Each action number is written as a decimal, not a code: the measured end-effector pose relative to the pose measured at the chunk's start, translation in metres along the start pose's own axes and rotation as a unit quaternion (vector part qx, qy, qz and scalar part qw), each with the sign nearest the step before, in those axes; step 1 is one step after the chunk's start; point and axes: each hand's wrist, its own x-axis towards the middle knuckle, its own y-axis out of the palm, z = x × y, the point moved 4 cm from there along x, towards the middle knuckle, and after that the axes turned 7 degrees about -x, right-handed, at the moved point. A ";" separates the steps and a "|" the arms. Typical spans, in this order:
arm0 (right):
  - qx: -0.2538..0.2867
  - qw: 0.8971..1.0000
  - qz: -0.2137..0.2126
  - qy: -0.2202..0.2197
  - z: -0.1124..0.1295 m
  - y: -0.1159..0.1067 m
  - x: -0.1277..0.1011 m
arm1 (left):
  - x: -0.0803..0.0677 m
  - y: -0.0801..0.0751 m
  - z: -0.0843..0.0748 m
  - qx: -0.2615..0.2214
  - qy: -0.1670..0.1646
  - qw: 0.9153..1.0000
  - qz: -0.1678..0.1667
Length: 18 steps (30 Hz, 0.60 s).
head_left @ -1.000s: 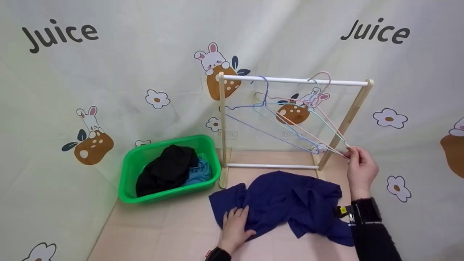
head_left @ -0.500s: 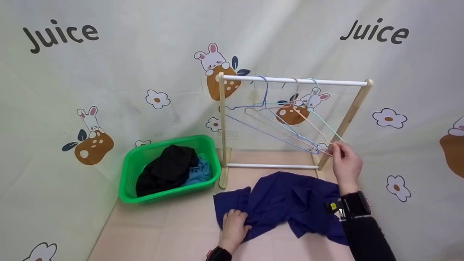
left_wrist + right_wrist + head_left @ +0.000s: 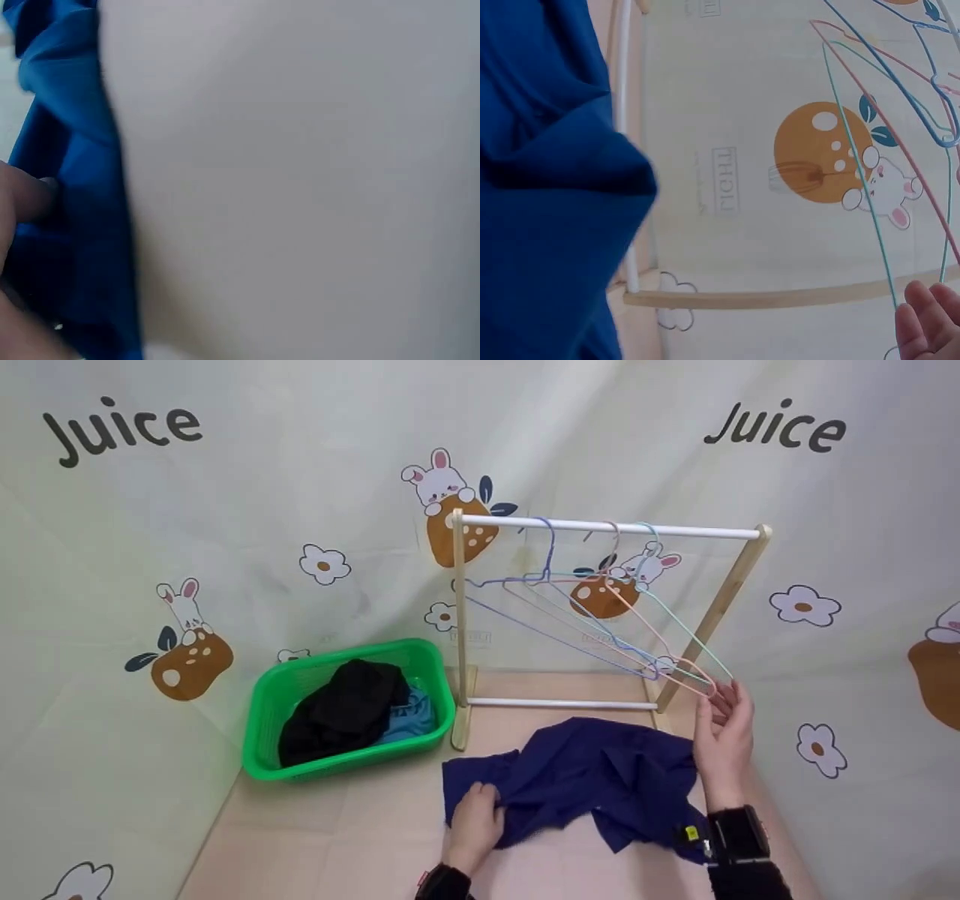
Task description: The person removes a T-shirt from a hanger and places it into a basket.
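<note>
A dark blue garment point(image 3: 577, 765) lies crumpled on the table in front of a small rack. My left hand point(image 3: 477, 825) grips its left part, fingers curled into the cloth; in the left wrist view the thumb and a finger show at the fabric point(image 3: 86, 195). My right hand point(image 3: 726, 742) is at the right corners of the pink hanger point(image 3: 636, 615) and the green hanger point(image 3: 690, 635), its fingers loose and slightly bent. Fingertips overlap the green hanger's end in the right wrist view. Both hangers hook on the bar, left of them a blue hanger point(image 3: 551, 555).
The wooden rack has a white top bar point(image 3: 705, 531) and stands near the printed backdrop point(image 3: 337, 495). To its left is a green basket point(image 3: 259, 727) holding a black garment point(image 3: 345, 705) and a teal one point(image 3: 412, 716).
The pink hanger went left onto the bar between the blue and green ones, and my right hand has let go of it and lowered. My left fingers have curled into the cloth.
</note>
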 end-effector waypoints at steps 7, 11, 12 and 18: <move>-0.010 1.000 0.011 0.011 -0.027 -0.004 -0.030 | 0.029 -0.038 -0.002 -0.123 -0.048 0.988 -0.076; -0.022 0.999 0.034 0.018 -0.040 -0.003 -0.041 | 0.055 -0.070 -0.015 -0.215 -0.054 0.967 -0.124; -0.025 0.999 0.042 0.022 -0.042 -0.003 -0.043 | 0.062 -0.080 -0.019 -0.239 -0.057 0.960 -0.135; -0.049 0.994 0.086 0.054 -0.053 -0.001 -0.051 | 0.100 -0.142 -0.047 -0.388 -0.100 0.904 -0.148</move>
